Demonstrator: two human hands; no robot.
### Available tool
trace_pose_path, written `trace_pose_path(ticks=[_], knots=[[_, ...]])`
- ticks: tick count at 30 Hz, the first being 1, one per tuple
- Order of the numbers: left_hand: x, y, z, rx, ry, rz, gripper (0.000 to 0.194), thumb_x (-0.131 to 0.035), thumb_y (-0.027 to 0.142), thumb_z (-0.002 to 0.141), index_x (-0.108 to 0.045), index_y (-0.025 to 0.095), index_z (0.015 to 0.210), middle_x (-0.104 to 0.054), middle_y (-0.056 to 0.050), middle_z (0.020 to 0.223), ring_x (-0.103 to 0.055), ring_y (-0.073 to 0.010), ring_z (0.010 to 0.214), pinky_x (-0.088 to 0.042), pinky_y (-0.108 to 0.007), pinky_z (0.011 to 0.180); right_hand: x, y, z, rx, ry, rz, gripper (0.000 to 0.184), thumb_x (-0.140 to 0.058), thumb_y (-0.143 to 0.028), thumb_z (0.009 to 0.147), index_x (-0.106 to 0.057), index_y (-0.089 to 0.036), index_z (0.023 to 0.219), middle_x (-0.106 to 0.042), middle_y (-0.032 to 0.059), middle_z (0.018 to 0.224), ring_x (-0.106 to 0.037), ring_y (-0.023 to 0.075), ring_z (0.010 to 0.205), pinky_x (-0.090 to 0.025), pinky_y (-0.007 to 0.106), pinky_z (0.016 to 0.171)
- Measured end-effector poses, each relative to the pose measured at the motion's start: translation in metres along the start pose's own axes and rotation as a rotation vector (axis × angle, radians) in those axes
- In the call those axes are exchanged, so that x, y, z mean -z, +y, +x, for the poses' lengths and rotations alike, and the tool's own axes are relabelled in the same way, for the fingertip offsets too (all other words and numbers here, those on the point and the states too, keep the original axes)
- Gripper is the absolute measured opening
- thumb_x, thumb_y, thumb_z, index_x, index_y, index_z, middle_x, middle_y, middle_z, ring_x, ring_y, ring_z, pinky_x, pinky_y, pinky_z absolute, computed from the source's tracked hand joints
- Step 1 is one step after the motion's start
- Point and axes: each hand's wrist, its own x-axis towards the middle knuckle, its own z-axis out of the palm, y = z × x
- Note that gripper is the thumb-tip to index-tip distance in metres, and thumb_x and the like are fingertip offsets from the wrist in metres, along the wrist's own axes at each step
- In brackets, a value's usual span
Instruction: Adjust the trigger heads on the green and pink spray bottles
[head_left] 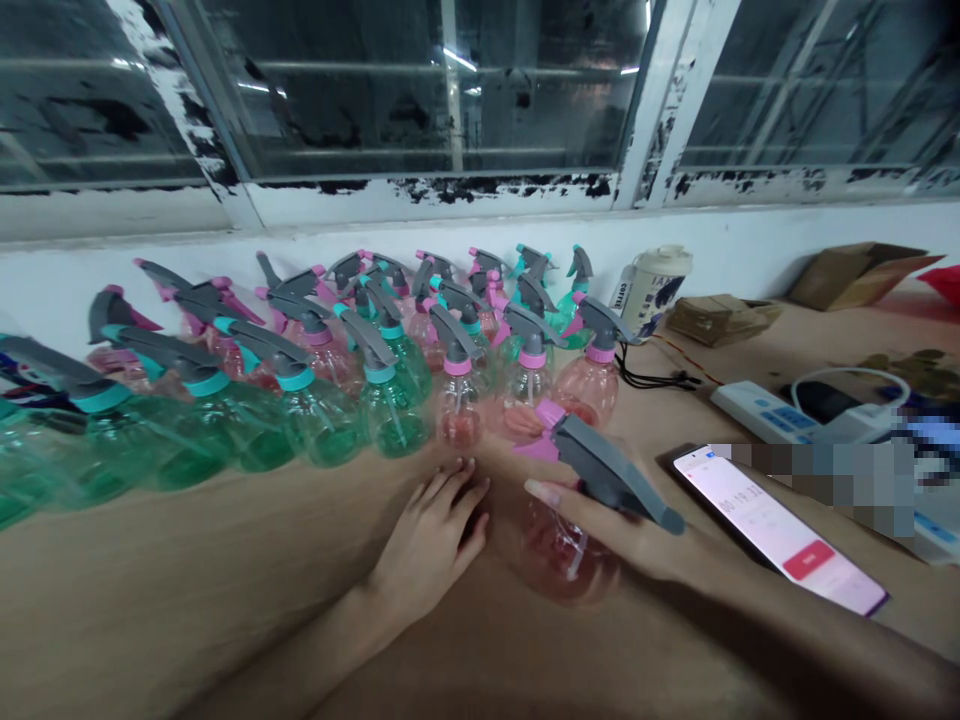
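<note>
My right hand [630, 535] is wrapped round a pink clear spray bottle [562, 545] with a grey trigger head [607, 470], standing on the wooden table [187, 590] right in front of me. To its left my left hand [435, 535] lies flat on the table, fingers stretched out and holding nothing. Its fingertips point at a small pink spray bottle [459, 405] in the front row of several spray bottles.
Green spray bottles [315, 415] and pink ones fill the table up to the wall under the window. A lit phone [780, 525] lies at the right, beside a white power strip [772, 412] with cables. A paper cup [652, 285] and cardboard boxes [855, 272] stand behind.
</note>
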Motion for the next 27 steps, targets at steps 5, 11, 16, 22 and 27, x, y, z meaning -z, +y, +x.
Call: trace_pose_path(ticks=[5,11,16,22,27], knots=[[0.001,0.000,0.000,0.010,-0.028,0.007,0.033,-0.052,0.021,0.089,-0.057,0.013,0.120,-0.056,-0.014,0.130,-0.050,-0.0299,0.122,-0.046,-0.049,0.096,0.000,-0.002,0.001,0.032,0.071,0.038,0.033,-0.058,-0.039,0.078,-0.037,-0.024,0.058,-0.034,-0.0070,0.049,-0.036,0.0097,0.040,-0.032,0.025,0.038],[0.000,0.000,0.000,0.004,-0.013,0.006,0.031,-0.052,0.022,0.089,-0.058,0.012,0.118,-0.057,-0.015,0.129,-0.051,-0.0309,0.119,-0.046,-0.051,0.095,0.003,-0.010,0.002,0.023,-0.008,0.166,0.015,-0.057,-0.034,0.081,-0.054,-0.023,0.072,-0.059,-0.0014,0.065,-0.059,0.0145,0.060,-0.048,0.029,0.059],[0.000,0.001,-0.001,0.001,-0.003,0.009,0.032,-0.053,0.021,0.089,-0.057,0.012,0.120,-0.057,-0.014,0.128,-0.052,-0.0307,0.118,-0.047,-0.050,0.094,0.003,-0.005,0.000,-0.004,-0.038,0.154,0.019,-0.058,-0.041,0.081,-0.057,-0.023,0.075,-0.060,-0.0021,0.064,-0.059,0.0139,0.058,-0.049,0.028,0.058],[0.000,0.000,-0.001,0.001,0.004,0.017,0.033,-0.054,0.021,0.088,-0.057,0.012,0.119,-0.058,-0.014,0.127,-0.053,-0.0304,0.118,-0.048,-0.049,0.093,0.002,-0.002,-0.001,0.011,0.007,0.061,0.026,-0.060,-0.046,0.077,-0.051,-0.024,0.066,-0.053,-0.0024,0.057,-0.053,0.0138,0.049,-0.048,0.029,0.050],[-0.001,-0.001,0.000,-0.014,0.005,0.011,0.034,-0.052,0.021,0.089,-0.056,0.012,0.121,-0.057,-0.014,0.129,-0.052,-0.0294,0.120,-0.047,-0.048,0.095,0.001,-0.001,-0.001,0.022,0.045,-0.016,0.035,-0.057,-0.047,0.076,-0.040,-0.024,0.057,-0.039,-0.0058,0.047,-0.039,0.0103,0.039,-0.035,0.026,0.037]])
